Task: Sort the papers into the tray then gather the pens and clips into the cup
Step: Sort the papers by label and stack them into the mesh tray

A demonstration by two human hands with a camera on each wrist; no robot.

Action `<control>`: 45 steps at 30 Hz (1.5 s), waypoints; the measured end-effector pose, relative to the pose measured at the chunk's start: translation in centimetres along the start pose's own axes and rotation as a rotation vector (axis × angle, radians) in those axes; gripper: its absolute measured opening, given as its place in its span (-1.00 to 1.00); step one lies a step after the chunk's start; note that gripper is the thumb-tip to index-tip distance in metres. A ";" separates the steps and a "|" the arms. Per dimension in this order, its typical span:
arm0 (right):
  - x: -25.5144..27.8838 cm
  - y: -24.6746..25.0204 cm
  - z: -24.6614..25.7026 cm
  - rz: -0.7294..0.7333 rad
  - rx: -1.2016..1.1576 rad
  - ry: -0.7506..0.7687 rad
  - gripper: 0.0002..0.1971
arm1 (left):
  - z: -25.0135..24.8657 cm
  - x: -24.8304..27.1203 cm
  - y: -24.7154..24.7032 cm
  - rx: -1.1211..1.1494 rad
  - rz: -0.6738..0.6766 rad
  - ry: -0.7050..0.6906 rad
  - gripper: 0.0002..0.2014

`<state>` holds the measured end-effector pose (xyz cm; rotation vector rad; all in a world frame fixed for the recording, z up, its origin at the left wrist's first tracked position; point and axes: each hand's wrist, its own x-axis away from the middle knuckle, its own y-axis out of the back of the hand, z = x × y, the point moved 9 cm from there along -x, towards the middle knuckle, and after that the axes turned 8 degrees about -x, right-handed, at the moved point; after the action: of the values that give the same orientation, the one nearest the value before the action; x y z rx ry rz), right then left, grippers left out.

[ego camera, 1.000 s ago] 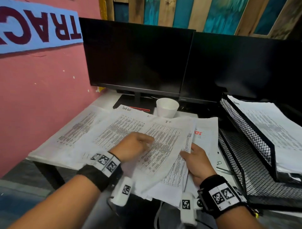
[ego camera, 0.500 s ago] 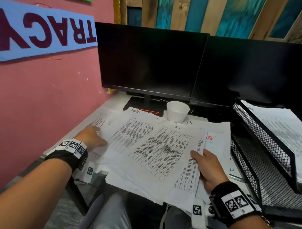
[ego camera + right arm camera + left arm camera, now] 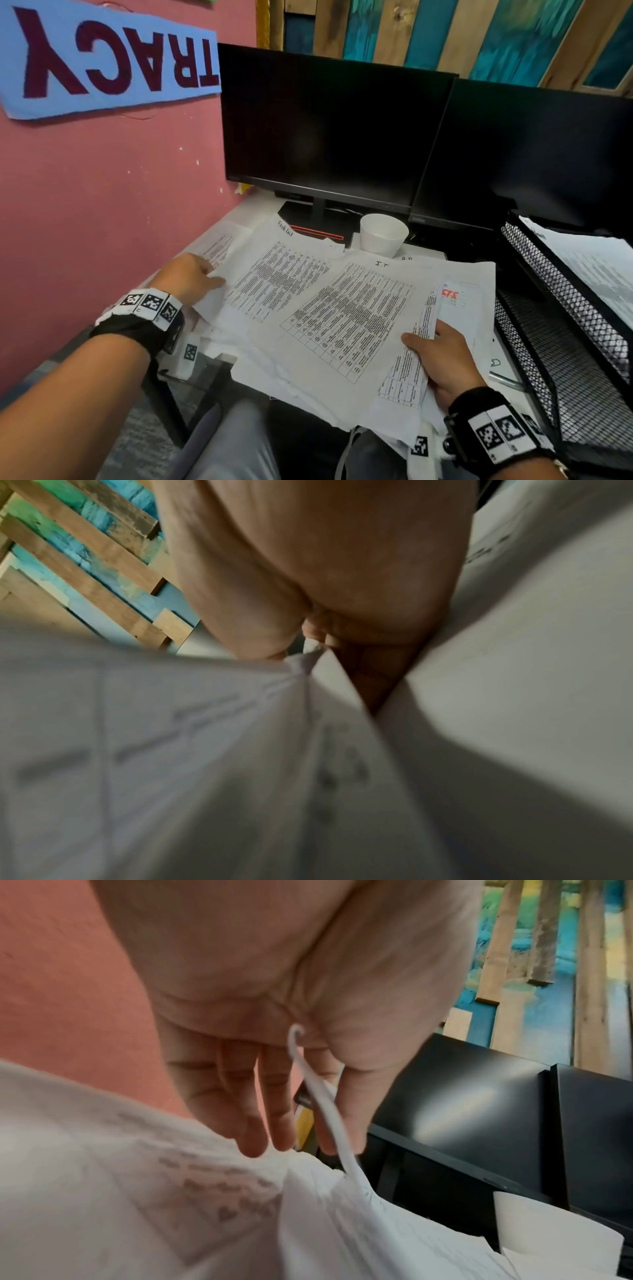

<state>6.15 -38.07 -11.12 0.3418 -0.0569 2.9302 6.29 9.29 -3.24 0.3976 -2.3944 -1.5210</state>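
Note:
Several printed papers [image 3: 342, 308] lie fanned over the desk. My left hand [image 3: 191, 277] is at the far-left sheets. In the left wrist view my left hand [image 3: 308, 1139] pinches a sheet's edge [image 3: 329, 1112] between thumb and fingers. My right hand [image 3: 442, 359] grips the right edge of the fanned stack, thumb on top. The right wrist view shows my right hand [image 3: 318, 639] with paper [image 3: 240, 723] bunched in its grip. A white cup [image 3: 383, 234] stands behind the papers. The black mesh tray [image 3: 548, 281] is at the right, with papers [image 3: 589, 267] in its upper tier.
Two dark monitors [image 3: 329, 130] stand at the back. A pink wall [image 3: 102, 205] borders the desk on the left. A thin metal pen-like thing [image 3: 507, 380] lies between the papers and the tray. A red strip [image 3: 318, 233] shows on the monitor base.
My left hand left the middle of the papers and went to the far-left sheets, where it now pinches one. My right hand kept its grip on the stack.

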 end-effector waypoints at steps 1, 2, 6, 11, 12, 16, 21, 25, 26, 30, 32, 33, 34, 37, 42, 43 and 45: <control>0.0 0.1 0.0 -0.004 -0.004 -0.004 -0.71 | 0.0 0.2 0.8 0.001 -0.030 -0.011 -0.64; 0.1 0.1 -0.1 -0.006 -0.009 -0.007 -0.72 | -0.1 0.4 1.5 -0.005 -0.057 -0.016 -0.64; 0.2 0.3 -0.2 -0.009 -0.022 -0.019 -0.72 | 0.4 1.4 4.2 0.035 -0.161 -0.013 -0.62; 0.2 0.3 0.0 -0.003 -0.034 -0.022 -0.73 | 0.8 2.7 7.6 0.255 -0.346 -0.027 -0.73; 0.2 0.3 0.1 0.001 -0.041 -0.020 -0.73 | 1.0 3.0 7.9 0.344 -0.360 -0.011 -0.74; 0.1 0.2 0.2 0.007 -0.055 -0.026 -0.72 | 1.6 3.5 7.0 0.723 -0.309 0.067 -0.81; 0.4 0.0 0.4 0.013 -0.075 -0.073 -0.76 | -1.0 3.7 3.8 0.734 -0.168 0.033 -0.74; 0.5 0.0 0.3 -0.002 -0.121 -0.116 -0.76 | -4.4 4.5 0.0 0.560 -0.053 -0.024 -0.71; 0.4 -0.1 0.1 -0.010 -0.142 -0.141 -0.73 | -5.1 4.8 -1.0 0.515 -0.027 -0.038 -0.71; 0.0 -0.8 -0.7 0.056 -0.183 -0.200 -0.43 | -7.9 5.8 -5.1 0.337 0.098 -0.095 -0.67; -0.1 -1.2 -0.4 0.098 -0.192 -0.126 -0.58 | -9.0 6.2 -6.7 0.283 0.142 -0.131 -0.66; -0.1 -1.1 -0.2 0.090 -0.166 -0.094 -0.62 | -9.5 6.4 -7.3 0.269 0.157 -0.147 -0.65; 0.1 -0.9 0.1 0.070 -0.134 -0.064 -0.62 | -10.0 6.6 -7.7 0.268 0.167 -0.164 -0.65; 0.2 -0.1 1.0 0.026 -0.080 -0.014 -0.65 | -10.6 6.6 -8.1 0.226 0.201 -0.209 -0.70; 2.0 1.1 6.2 0.061 -0.064 0.103 -0.67 | -11.0 6.5 -6.6 0.222 0.248 -0.237 -0.47; 2.5 1.2 7.5 0.080 -0.069 0.136 -0.66 | -11.1 6.3 -6.4 0.240 0.264 -0.233 -0.30; 3.9 1.0 10.3 0.120 -0.091 0.212 -0.63 | -12.5 6.8 -5.8 0.332 0.304 -0.264 -0.12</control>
<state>4.58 -38.92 -0.24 0.0136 -0.1855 3.0509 5.20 -6.06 -2.84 -0.1125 -2.7632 -1.1037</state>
